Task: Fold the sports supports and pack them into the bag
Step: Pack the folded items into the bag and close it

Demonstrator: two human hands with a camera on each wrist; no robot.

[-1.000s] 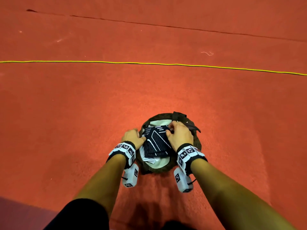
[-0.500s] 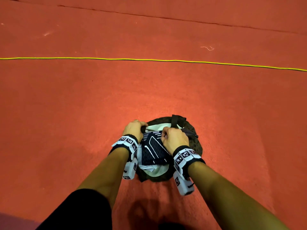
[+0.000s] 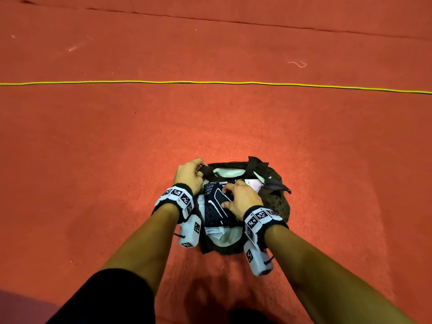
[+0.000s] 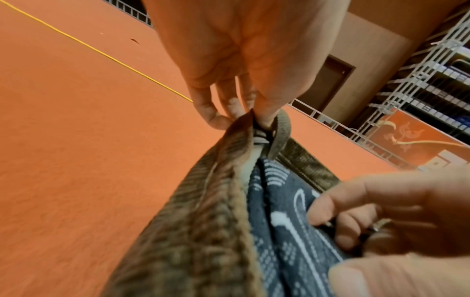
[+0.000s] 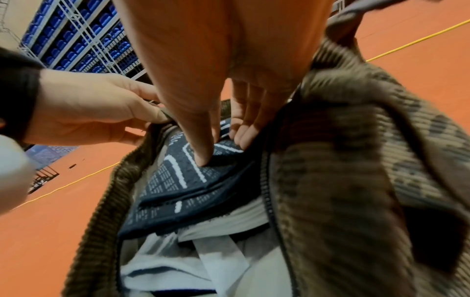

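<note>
While folded support (image 3: 216,205) sits in bag (image 3: 278,202) mouth, pressed by right hand (image 3: 238,199), fingers straight; bag rim pinched by left hand (image 3: 188,176); unfolding risked if pressure lifted; rim slip likely closes mouth.

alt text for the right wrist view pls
A right hand presses a folded dark blue support into an open brown bag, on top of white fabric. The left hand pinches the bag's far edge, on an orange floor.
</note>
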